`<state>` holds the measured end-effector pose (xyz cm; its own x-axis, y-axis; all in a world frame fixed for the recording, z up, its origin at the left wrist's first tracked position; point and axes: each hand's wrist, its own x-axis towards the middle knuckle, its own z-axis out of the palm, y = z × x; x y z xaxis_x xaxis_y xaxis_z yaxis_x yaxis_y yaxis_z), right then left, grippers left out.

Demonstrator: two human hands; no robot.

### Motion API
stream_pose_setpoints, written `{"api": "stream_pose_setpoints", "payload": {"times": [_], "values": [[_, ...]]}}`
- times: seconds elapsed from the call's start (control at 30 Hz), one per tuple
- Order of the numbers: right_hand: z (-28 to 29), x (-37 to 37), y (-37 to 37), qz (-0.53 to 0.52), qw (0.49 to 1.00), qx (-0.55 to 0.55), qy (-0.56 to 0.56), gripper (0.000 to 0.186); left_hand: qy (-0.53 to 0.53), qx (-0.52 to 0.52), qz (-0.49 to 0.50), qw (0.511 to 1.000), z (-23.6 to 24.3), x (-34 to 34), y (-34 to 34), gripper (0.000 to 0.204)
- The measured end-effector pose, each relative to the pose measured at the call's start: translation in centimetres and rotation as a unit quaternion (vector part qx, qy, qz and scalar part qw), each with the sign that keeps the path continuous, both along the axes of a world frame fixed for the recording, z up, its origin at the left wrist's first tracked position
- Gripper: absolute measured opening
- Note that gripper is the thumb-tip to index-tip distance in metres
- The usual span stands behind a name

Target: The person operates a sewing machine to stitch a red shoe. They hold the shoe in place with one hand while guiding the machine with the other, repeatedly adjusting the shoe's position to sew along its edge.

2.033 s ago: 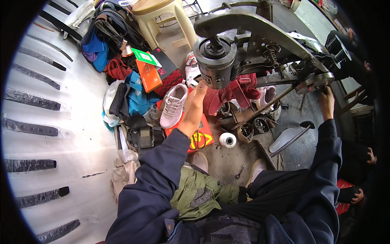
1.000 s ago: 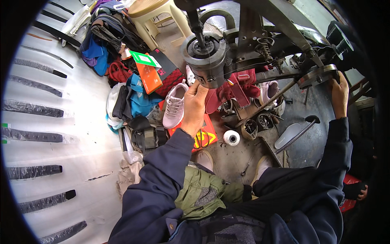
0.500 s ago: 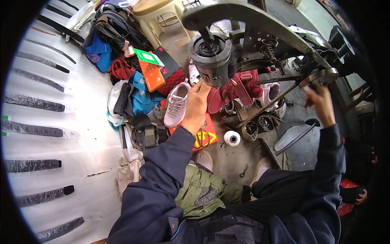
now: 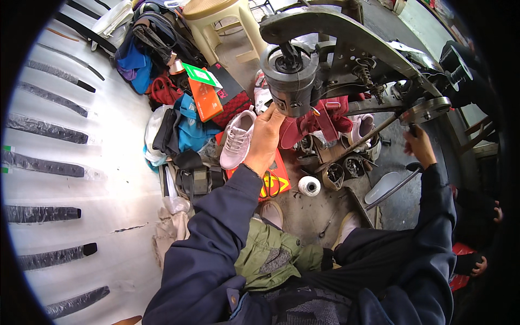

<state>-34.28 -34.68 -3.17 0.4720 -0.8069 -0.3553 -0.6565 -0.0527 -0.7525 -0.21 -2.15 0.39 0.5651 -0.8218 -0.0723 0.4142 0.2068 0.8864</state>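
A black metal sewing machine (image 4: 354,43) stands over the floor's upper right, its cylindrical head (image 4: 292,92) above my left hand (image 4: 264,135). The left fingertips are closed at the underside of that head, beside a red strapped item (image 4: 330,122); what they grip is hidden. At the round handwheel (image 4: 425,110), my right hand (image 4: 420,145) has curled fingers on a dark handle just below the rim. A pink sneaker (image 4: 235,141) lies left of my left wrist, and a white thread spool (image 4: 309,186) sits below the machine.
Bags (image 4: 138,62), a cream stool (image 4: 238,43), orange boxes (image 4: 204,102) and shoes crowd the floor. A white surface with wrapped black straps (image 4: 46,157) spans the left. Tins (image 4: 334,175) and an insole (image 4: 382,187) lie right. Another person's hands (image 4: 479,266) show at the right edge.
My right hand has circled with the handwheel, rising along its right side and then coming down to below and left of it. My left hand stays under the head.
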Motion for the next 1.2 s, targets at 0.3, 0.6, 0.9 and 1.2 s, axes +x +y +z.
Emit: {"api": "stream_pose_setpoints", "payload": {"times": [0.3, 0.6, 0.9, 1.2], "values": [[10.6, -0.8, -0.8, -0.025, 0.956, -0.26, -0.134, 0.021, 0.047, 0.033, -0.025, 0.998, -0.2, 0.8, 0.2, 0.035], [-0.3, -3.6, -5.2, -0.091, 0.979, -0.171, -0.055, 0.023, -0.224, 0.055, 0.055, 0.971, -0.5, 0.9, -0.2, 0.037], [2.0, 2.7, 3.7, 0.013, 1.0, -0.01, -0.019, 0.018, -0.41, -0.005, 0.177, 0.895, -0.3, 0.4, -0.2, 0.048], [2.9, 3.3, 4.4, 0.017, 0.999, -0.012, -0.029, 0.019, -0.051, 0.05, 0.044, 0.996, 0.1, -2.0, 1.7, 0.043]]}}
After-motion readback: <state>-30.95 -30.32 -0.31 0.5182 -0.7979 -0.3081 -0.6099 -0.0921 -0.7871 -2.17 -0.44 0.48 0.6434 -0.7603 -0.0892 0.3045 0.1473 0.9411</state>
